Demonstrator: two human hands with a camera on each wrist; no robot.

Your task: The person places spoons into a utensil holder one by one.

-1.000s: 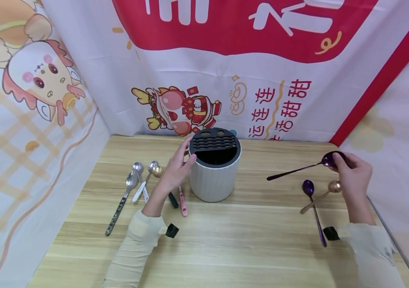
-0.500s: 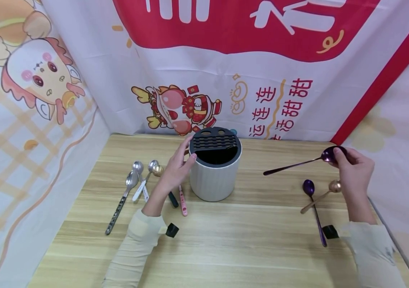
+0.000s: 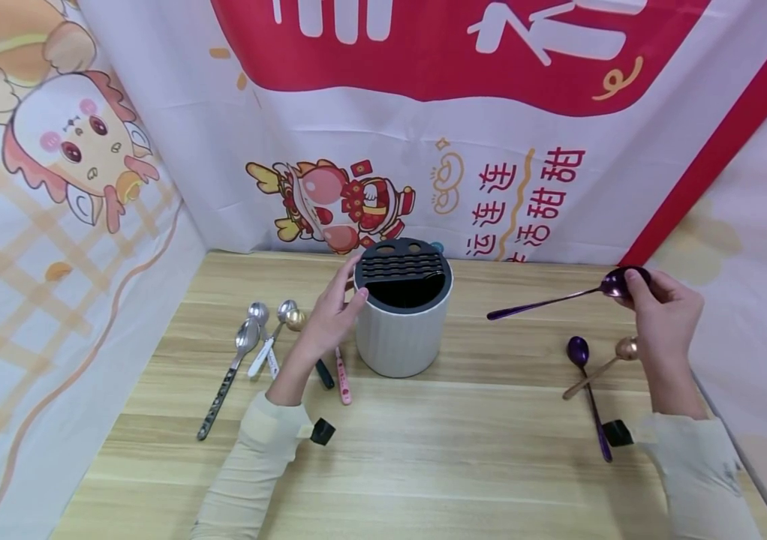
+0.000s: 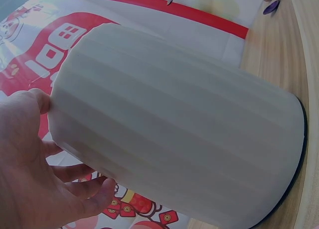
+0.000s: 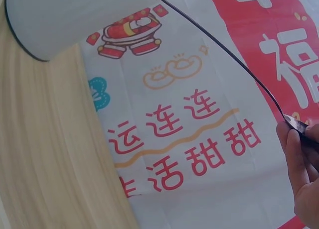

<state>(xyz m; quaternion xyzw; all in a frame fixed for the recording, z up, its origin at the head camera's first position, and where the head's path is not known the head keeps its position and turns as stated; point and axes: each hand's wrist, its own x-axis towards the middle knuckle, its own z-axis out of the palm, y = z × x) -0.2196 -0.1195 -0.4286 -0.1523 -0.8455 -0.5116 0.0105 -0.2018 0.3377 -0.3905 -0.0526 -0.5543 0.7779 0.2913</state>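
A ribbed white utensil holder (image 3: 400, 341) with a dark slotted lid (image 3: 402, 271) stands upright near the back of the table. My left hand (image 3: 336, 315) holds its upper left side, thumb at the front of the rim and fingers behind; the left wrist view shows the fingers curved against the wall. At the far right my right hand (image 3: 667, 311) pinches a dark purple spoon (image 3: 545, 304) by its bowl, handle pointing left above the table. Beneath it lie a second purple spoon (image 3: 578, 351) and a copper-coloured spoon (image 3: 589, 377), crossing each other.
Left of the holder lie several spoons: one with a black patterned handle (image 3: 221, 401), a white-handled one (image 3: 262, 358), a pink-handled one (image 3: 344, 382) and a gold-bowled one (image 3: 296, 321). My left forearm partly covers this group. Printed cloth (image 3: 525, 127) hangs behind the table.
The spoon in my right hand has risen slightly, its handle tip shifting left and up. My left hand and the utensil holder stay in place.
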